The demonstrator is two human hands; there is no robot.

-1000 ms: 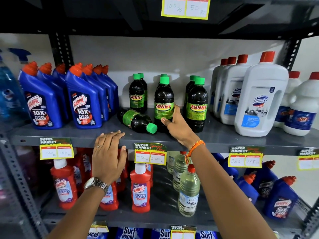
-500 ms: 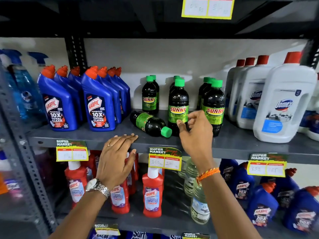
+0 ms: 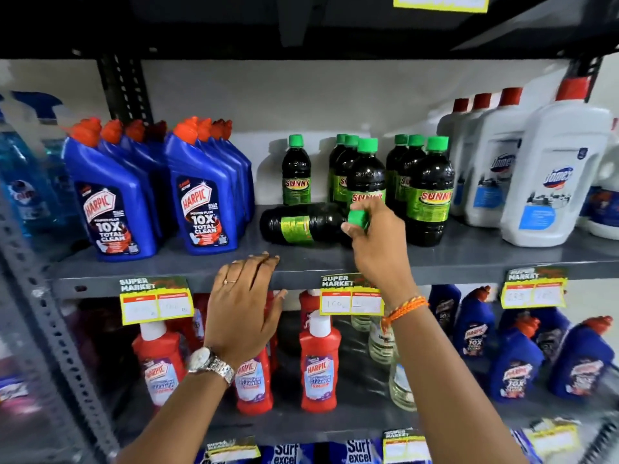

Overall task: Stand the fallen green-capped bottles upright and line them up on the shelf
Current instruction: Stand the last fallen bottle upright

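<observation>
One dark green-capped bottle (image 3: pixel 301 226) lies on its side on the grey shelf (image 3: pixel 469 259), its cap pointing right. My right hand (image 3: pixel 378 242) is closed around that cap and neck. Behind it, several more green-capped bottles stand upright: a lone one (image 3: pixel 296 175) at the left, a middle row (image 3: pixel 363 172) and a right row (image 3: pixel 430 192). My left hand (image 3: pixel 244 303) rests flat with fingers apart on the shelf's front edge, holding nothing.
Blue Harpic bottles (image 3: pixel 201 202) stand to the left of the green-capped ones, large white bottles (image 3: pixel 552 182) to the right. Price tags (image 3: pixel 351 296) hang off the shelf edge. Red bottles (image 3: pixel 318 363) fill the shelf below.
My right hand moved left from the upright middle bottle and took hold of the lying bottle's cap. That bottle now lies nearly level along the shelf. My left hand stayed on the edge.
</observation>
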